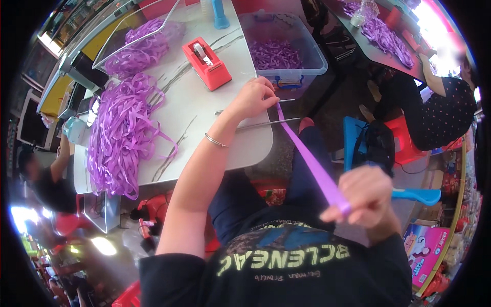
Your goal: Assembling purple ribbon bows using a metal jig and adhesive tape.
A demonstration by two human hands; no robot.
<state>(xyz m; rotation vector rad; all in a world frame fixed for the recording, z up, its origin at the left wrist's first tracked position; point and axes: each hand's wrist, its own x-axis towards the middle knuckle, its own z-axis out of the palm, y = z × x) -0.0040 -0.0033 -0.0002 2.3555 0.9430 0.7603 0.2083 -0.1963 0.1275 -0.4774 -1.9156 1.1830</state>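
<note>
A purple ribbon [310, 153] is pulled taut between my two hands, slanting from the table's right edge down toward my body. My left hand [255, 96] is closed in a pinch at the ribbon's far end, beside two thin metal rods [261, 124] that stick out past the table edge. The ribbon passes by the rods; whether it loops round them I cannot tell. My right hand [365, 197], slightly blurred, grips the near end in front of my chest. A red tape dispenser [209, 66] stands on the table just beyond my left hand.
A large heap of purple ribbons [125, 135] covers the left of the white table [204, 146]. A clear plastic bin [302, 71] with purple pieces stands past the right edge. Blue [353, 138] and red stools [404, 135] are to the right. Other people sit on both sides.
</note>
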